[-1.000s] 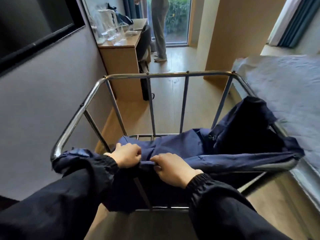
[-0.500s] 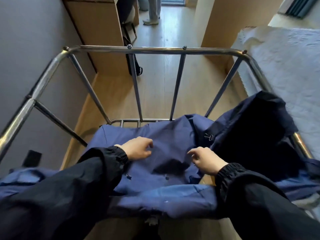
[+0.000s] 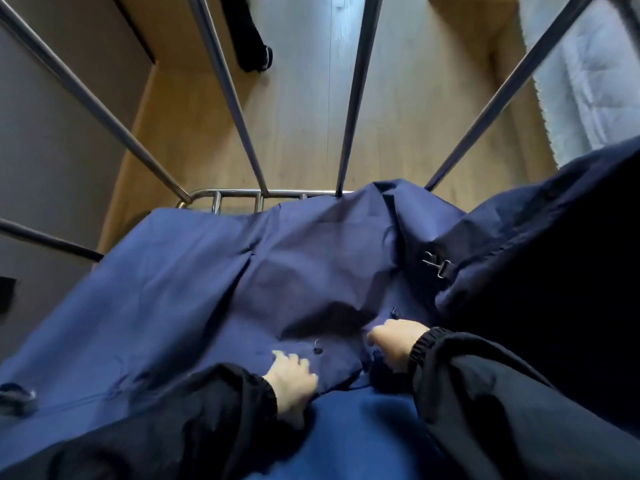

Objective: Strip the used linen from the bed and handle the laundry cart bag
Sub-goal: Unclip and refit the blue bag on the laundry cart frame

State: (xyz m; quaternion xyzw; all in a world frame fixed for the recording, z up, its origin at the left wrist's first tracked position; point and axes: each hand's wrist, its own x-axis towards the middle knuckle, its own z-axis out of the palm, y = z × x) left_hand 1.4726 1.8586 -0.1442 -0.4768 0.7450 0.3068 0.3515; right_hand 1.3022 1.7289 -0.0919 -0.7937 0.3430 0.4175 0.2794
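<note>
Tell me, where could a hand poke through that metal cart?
Through the open gaps between the cart bars, above the far edge of the blue bag. Nearer is crowded: the left hand and right hand both touch the bag.

one navy cart bag (image 3: 194,289) fills the middle. four long steel bars (image 3: 228,91) slant inward, at ten, eleven, twelve and two o'clock. a fifth, shorter bar (image 3: 48,240) shows at nine. one low rail (image 3: 242,193) joins their feet just above centre. two hands are in view: the left hand (image 3: 291,382) at six o'clock and the right hand (image 3: 398,341) at five. two black sleeves (image 3: 485,393) cover the arms. one metal clip (image 3: 438,265) sits at three o'clock. two small dark fasteners (image 3: 317,349) lie on the cloth near the hands. one black strap (image 3: 249,39) is between eleven and twelve. one pale quilted cover (image 3: 595,81) is at two. one blurred dark loop (image 3: 17,398) is at eight.
</note>
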